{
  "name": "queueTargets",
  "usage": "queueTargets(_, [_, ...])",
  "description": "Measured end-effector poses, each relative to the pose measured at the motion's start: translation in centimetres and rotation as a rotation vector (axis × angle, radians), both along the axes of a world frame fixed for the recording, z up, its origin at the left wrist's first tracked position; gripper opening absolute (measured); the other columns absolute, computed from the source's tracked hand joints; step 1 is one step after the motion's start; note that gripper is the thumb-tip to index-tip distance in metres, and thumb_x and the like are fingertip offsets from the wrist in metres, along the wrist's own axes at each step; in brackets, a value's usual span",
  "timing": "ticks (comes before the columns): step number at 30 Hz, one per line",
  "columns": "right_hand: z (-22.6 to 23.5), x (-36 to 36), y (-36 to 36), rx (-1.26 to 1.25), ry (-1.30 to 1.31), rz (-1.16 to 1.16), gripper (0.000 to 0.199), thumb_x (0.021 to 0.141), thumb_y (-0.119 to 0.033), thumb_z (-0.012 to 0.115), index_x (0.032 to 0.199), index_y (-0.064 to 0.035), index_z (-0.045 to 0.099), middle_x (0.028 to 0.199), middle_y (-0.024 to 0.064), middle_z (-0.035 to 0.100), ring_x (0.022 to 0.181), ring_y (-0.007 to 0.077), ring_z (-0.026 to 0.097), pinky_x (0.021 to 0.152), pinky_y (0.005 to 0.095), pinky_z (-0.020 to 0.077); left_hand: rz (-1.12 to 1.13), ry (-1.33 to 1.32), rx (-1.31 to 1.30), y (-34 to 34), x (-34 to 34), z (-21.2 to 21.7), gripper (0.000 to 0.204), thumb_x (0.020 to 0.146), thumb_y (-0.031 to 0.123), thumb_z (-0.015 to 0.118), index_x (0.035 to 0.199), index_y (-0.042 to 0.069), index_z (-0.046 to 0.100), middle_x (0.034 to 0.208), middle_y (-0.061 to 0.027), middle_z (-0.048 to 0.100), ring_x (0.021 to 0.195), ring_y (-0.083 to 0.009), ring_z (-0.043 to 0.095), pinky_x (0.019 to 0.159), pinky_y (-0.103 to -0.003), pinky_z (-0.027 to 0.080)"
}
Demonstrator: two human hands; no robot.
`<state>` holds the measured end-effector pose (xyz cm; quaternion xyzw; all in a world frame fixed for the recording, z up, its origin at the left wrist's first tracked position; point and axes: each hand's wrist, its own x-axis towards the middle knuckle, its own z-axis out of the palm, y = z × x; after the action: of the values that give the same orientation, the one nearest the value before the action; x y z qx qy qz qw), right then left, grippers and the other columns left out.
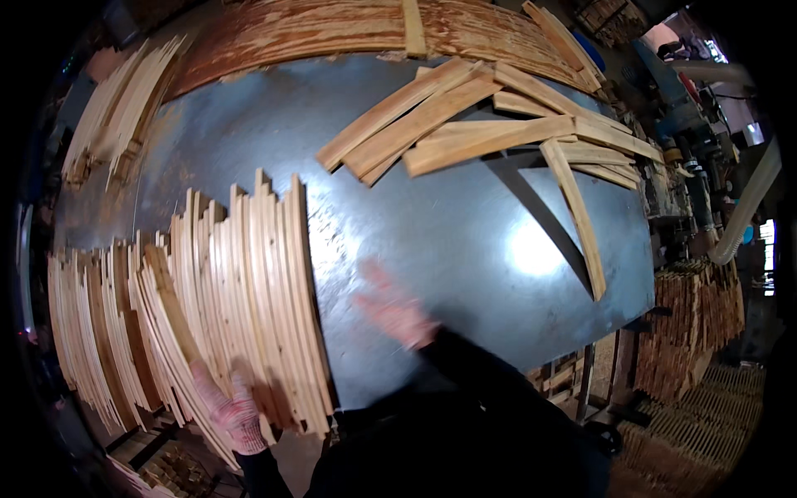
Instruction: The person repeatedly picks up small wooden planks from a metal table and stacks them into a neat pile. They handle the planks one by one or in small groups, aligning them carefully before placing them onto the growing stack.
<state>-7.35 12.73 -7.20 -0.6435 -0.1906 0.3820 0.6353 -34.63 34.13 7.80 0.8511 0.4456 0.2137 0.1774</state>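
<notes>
Left hand (228,415), fingers apart, touches pale, narrow wooden strips (257,274) at the flat grey metal table's (432,241) left — apparently steadying them; right hand (394,314), fingers spread, hovers mid-table.

Table (249,116): grey metal, gleaming at us
Light: white glare (535,247) blazing, right half
Far right: we spot a bright opening (770,249) near a pale hose (752,204)

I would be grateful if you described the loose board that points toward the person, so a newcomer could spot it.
Start at the grey metal table, then find the loose pile of boards at its far right. One slim board reaches from the pile toward the person, while its neighbours lie more crosswise.
</notes>
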Motion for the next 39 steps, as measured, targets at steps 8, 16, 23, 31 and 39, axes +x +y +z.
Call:
queueTargets(8, [4.9,34.3,-31.1,-1.308,-1.097,-0.299,0.098,0.077,-0.038,0.080,0.155,-0.0095,0.029,0.142,0.0276,0.048,0.133,0.0463,0.044,0.112,0.0524,0.0361,-0.582,0.104,-0.178,2.9,40.9,-5.1,0.092,0.086,0.052,0.070,0.153,0.001,0.034,0.152,-0.0254,0.043,0.140,-0.0407,0.043,0.113,-0.048,0.037])
queueTargets(16, [8.2,39.1,-32.0,-1.190,-0.830,0.009,0.095,0.081,-0.012,0.070,0.161,-0.0257,0.022,0.111,0.0204,0.061,0.104,0.0422,0.063,0.089,0.0489,0.0541,-0.453,0.453,-0.059,-0.8,54.6,-11.0,0.119,0.068,0.075,0.073,0.152,0.001,0.032,0.146,-0.0299,0.044,0.137,-0.0433,0.043,0.111,-0.050,0.038])
queueTargets(23, [13.9,43.0,-12.8,-0.337,-0.153,-0.159,0.064,0.090,-0.028,0.073,0.145,-0.0069,0.049,0.100,0.0110,0.067,0.083,0.0198,0.066,0.074,0.0358,0.0573,-0.308,0.261,-0.175,-17.5,46.3,-9.8,0.116,0.065,0.064,0.080,0.146,-0.005,0.033,0.115,-0.0255,0.050,0.104,-0.0435,0.052,0.091,-0.051,0.045])
queueTargets(31, [11.8,29.8,-0.5,0.107,0.331,-0.298,0.037,0.098,-0.035,0.068,0.119,-0.0050,0.062,0.087,0.0031,0.061,0.074,0.0138,0.064,0.067,0.0311,0.0589,-0.146,-0.620,-1.360,-24.6,36.6,-8.4,0.094,0.087,0.032,0.074,0.159,0.001,0.022,0.152,-0.0268,0.040,0.141,-0.0353,0.042,0.117,-0.040,0.033])
queueTargets(39, [4.9,50.7,-4.1,-0.912,-1.300,0.038,0.061,0.101,-0.052,0.047,0.134,-0.0025,0.062,0.119,0.0190,0.067,0.105,0.0348,0.067,0.095,0.0449,0.0524,0.175,0.039,-0.347,-14.7,21.6,1.1,0.062,0.086,0.022,0.070,0.143,0.002,0.053,0.133,-0.0245,0.060,0.126,-0.0358,0.057,0.103,-0.039,0.049])
